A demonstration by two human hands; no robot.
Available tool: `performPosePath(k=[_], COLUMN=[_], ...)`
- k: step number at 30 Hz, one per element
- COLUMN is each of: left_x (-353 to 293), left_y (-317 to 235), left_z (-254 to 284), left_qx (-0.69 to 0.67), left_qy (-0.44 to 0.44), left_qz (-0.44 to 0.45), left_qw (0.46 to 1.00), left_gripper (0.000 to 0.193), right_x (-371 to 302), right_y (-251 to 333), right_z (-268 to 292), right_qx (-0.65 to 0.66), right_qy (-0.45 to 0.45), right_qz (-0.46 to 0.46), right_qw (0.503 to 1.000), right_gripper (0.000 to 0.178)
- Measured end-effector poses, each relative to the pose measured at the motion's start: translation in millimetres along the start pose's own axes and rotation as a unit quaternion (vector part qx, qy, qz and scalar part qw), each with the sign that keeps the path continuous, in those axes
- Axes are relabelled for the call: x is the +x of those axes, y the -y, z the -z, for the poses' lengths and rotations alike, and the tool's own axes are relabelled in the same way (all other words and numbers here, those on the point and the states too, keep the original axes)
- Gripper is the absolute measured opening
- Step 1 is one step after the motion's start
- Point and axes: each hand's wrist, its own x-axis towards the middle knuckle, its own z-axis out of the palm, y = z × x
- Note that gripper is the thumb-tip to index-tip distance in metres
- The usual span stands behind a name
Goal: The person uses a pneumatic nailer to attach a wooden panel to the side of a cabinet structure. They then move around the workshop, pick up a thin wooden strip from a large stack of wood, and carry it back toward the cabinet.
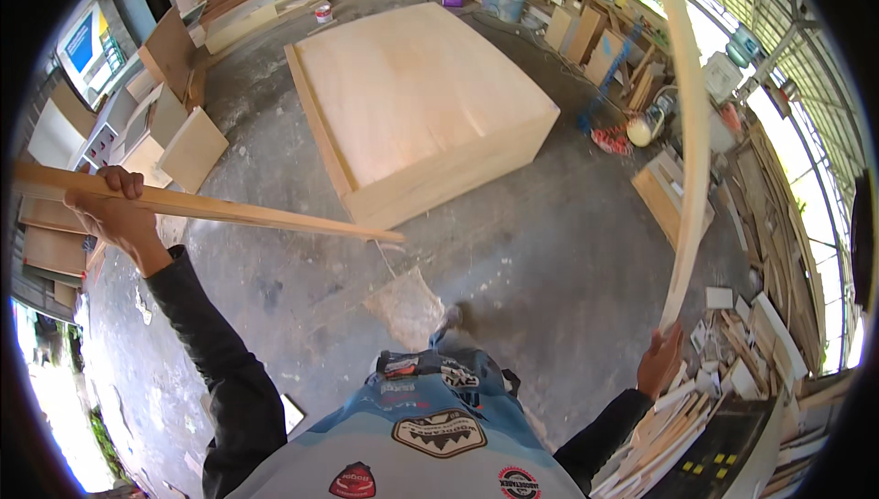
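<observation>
My left hand [117,215] is raised out to the left with its fingers wrapped round a long wooden strip [265,213]. That strip slants inward and its far end comes down near the front corner of a large wooden box [412,87]. On the right, my right hand [660,363] is closed round the lower end of a second wooden strip [693,142]. This one rises steeply and leaves the view at the top. The box, of pale plywood with its broad face up, lies on the floor ahead of me, apart from both hands.
Wood offcuts [655,435] are heaped beside my right arm. Boards [778,233] lie along the right wall. Panels and cabinets [151,146] stand at the left. Blue buckets [509,6] and more lumber are at the back. A pale, dusty patch [406,309] marks the floor before me.
</observation>
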Motion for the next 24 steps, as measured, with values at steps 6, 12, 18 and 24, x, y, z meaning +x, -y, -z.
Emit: performPosePath(k=[6,12,18,24], left_x=[48,56,4,-86], left_y=[138,267,487,661], left_z=[-55,-133,-183,-238], left_qx=[-0.105,-0.086,-0.075,-0.115], left_qy=[-0.026,-0.145,-0.193,-0.348], left_qz=[0.030,0.026,0.029,0.179], left_qw=[0.994,0.985,0.978,0.913], left_gripper=[0.053,0.016,0.005,0.010], right_x=[106,204,292,373], right_y=[42,85,127,162], right_z=[-66,-139,-227,-285], right_qx=[0.015,0.135,0.168,0.102], right_qy=[0.076,0.108,0.135,0.214], right_qz=[-0.010,-0.001,0.036,0.058], right_qw=[0.997,0.985,0.976,0.970], right_gripper=[0.051,0.052,0.052,0.054])
